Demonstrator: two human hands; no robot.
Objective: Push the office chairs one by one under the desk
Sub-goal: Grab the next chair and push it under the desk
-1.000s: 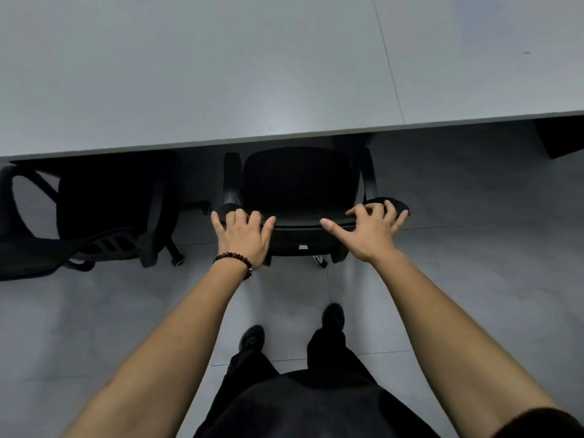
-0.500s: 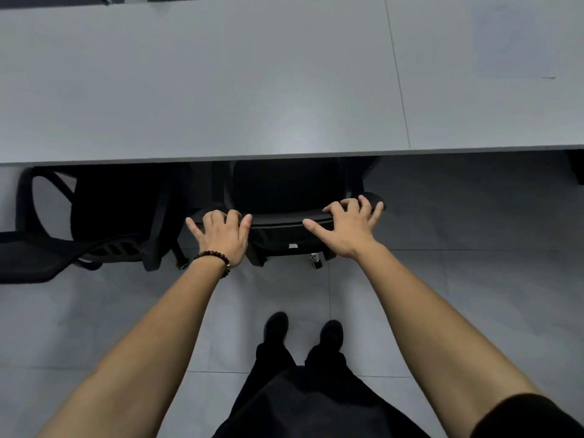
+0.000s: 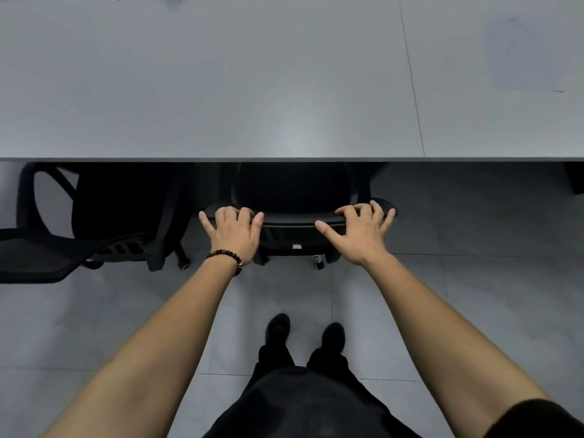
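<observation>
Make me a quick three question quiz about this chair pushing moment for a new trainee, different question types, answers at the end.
1. True or false: both hands rest on the top edge of the middle chair's backrest.
2. Multiple choice: which wrist wears the beaded bracelet? A) left B) right C) neither
3. Short answer: where does the second chair stand relative to the one being pushed?

Key
1. True: the left hand and right hand lie open on it.
2. A
3. To its left, partly under the desk.
</observation>
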